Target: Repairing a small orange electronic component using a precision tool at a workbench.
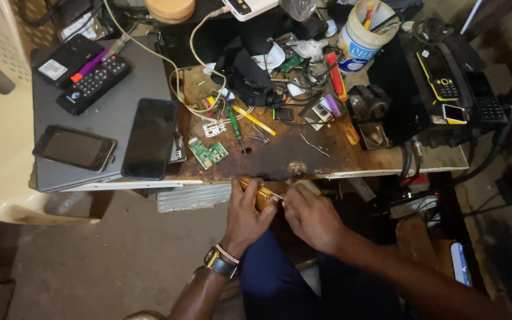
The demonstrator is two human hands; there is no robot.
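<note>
Head view looks straight down on a person's two bare hands meeting just below the near edge of a cluttered tabletop (303,160). The left hand (246,216) comes up from the bottom of the picture with the forearm angled inward, a watch (219,263) and a beaded band on the wrist. Its fingers (250,188) curl upward and are wrapped around a small yellow-brown object (263,195), gripping it against the tabletop's edge. The right hand (312,218) reaches in from the lower right, the forearm running diagonally across the dark blue trousers (280,284). Its fingertips are pinched together on a thin metal piece (277,197) that touches the yellow-brown object; what kind of piece it is cannot be told at this size. The two hands are just beside each other, nearly touching at the fingertips.

On the tabletop above them lie a small green circuit board (207,153), a green-handled screwdriver (234,126) and a yellow-handled tool (255,120), with tangled wires behind. To the left, a grey laptop (108,112) carries two dark phones (149,138) and a black remote control (94,84). A white tub (360,41) holding pens stands at the far side, and a yellow-and-black keypad phone (440,74) lies at the right.
</note>
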